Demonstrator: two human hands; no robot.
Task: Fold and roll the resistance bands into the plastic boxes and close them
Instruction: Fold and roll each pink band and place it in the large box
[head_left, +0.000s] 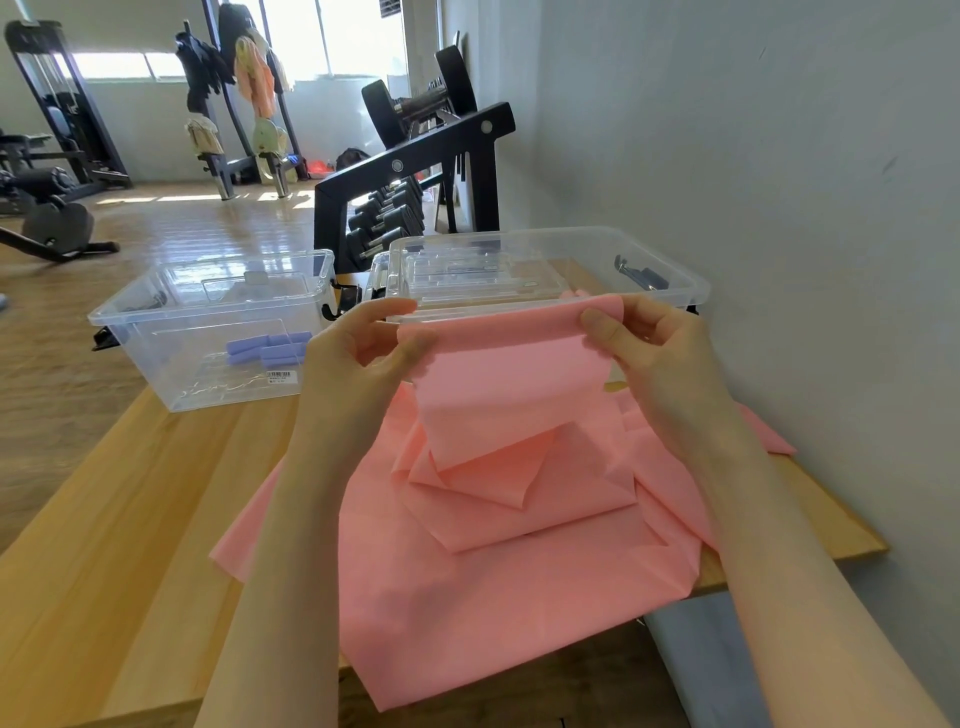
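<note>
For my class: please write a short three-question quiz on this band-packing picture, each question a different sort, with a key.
1. True or false: both hands pinch the pink band.
2. Which box holds the purple rolls? A) left box B) right box
3. Fill in: most of the pink band lies on the wooden ____.

Key: 1 true: left hand, right hand. 2 A. 3 table.

Nothing can be read with certainty. The only marking is a small white barcode sticker (279, 376) on the front wall of the left clear plastic box (156, 332), low at its right corner, just below the purple rolled bands (267, 347) inside; its bars and small print are too tiny to make out
</note>
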